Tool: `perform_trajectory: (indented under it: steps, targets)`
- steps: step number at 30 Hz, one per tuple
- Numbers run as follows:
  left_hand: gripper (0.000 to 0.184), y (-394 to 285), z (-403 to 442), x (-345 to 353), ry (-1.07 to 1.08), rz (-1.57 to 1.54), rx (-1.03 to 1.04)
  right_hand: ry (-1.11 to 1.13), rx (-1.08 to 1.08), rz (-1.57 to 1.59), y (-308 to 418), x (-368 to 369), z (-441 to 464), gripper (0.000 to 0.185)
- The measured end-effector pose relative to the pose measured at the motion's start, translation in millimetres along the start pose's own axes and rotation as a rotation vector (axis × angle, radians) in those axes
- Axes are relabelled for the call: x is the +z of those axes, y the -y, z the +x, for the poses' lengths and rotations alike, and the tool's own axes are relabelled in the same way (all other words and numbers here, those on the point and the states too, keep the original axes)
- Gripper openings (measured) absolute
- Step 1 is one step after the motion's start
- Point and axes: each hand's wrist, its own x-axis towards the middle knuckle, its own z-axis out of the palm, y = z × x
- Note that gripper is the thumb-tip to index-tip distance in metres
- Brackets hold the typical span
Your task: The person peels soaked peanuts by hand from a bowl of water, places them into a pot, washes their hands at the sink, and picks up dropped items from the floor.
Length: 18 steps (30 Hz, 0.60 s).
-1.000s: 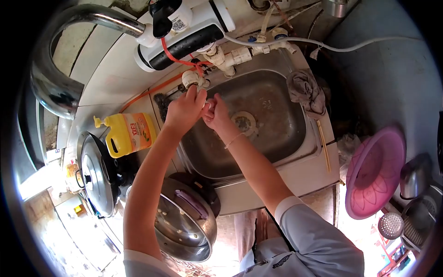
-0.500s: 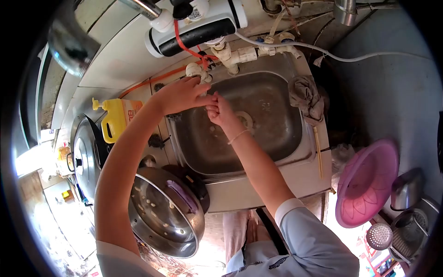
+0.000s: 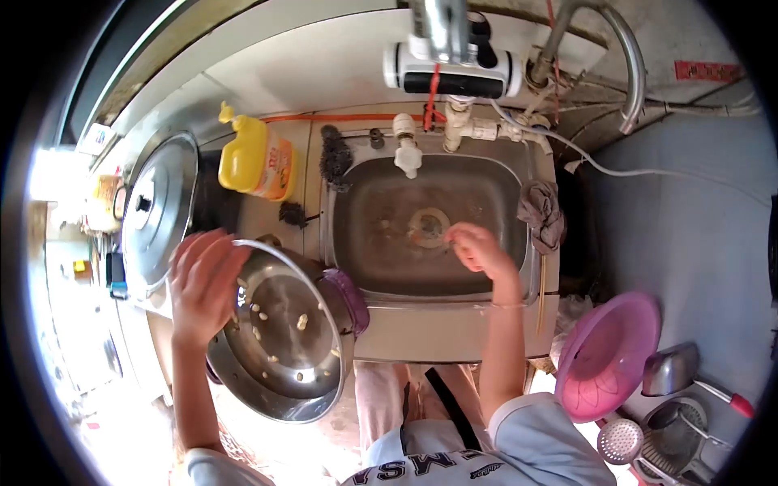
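Note:
My left hand (image 3: 204, 285) is at the left rim of a wide steel pot (image 3: 279, 401), its fingers stretched out; whether they touch the rim I cannot tell. Several small pale pieces (image 3: 302, 322) lie scattered inside the pot. A purple cloth (image 3: 347, 300) covers the pot's right side, by the counter edge. Over the right part of the steel sink (image 3: 373, 267) hovers my right hand (image 3: 480, 249), fingers curled in. What they hold, if anything, is hidden. Below the white tap (image 3: 408, 154), the drain (image 3: 429, 228) shows in the sink bottom.
A yellow jug (image 3: 258, 162) and dark scouring pads (image 3: 335, 154) stand left of the sink. Farther left is a lidded pan (image 3: 166, 215). A grey rag (image 3: 541, 212) and chopsticks (image 3: 541, 296) lie on the right edge. A pink basin (image 3: 609, 356) and a strainer ladle (image 3: 620, 441) are lower right.
My hands have parted from near the tap. The left has swung down to the pot's rim; the right has moved right and lower over the sink. The view has shifted too.

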Motion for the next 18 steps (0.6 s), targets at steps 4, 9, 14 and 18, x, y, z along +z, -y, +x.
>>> perform_trajectory:
  steps: [4, 9, 14, 18]
  targets:
    - [0.028, -5.0, -127.4, -64.2, -0.038, 0.145, -0.487, 0.287, -0.272, 0.383, 33.1, -2.5, -28.1, 0.013]
    - [0.025, -52.4, -261.1, -97.8, -0.111, 0.23, -0.972, 0.035, 0.118, -1.182, -28.7, -16.2, 43.5, 0.014]
    - [0.033, -137.2, -358.0, -98.9, -0.223, 0.017, -1.458, 0.049, -0.047, 0.526, 45.3, 74.2, -36.2, 0.016]
    - [0.033, -182.3, -375.1, -77.4, -0.296, -0.116, -1.545, 0.271, -0.01, 1.164, 84.6, 176.6, -102.8, 0.032]
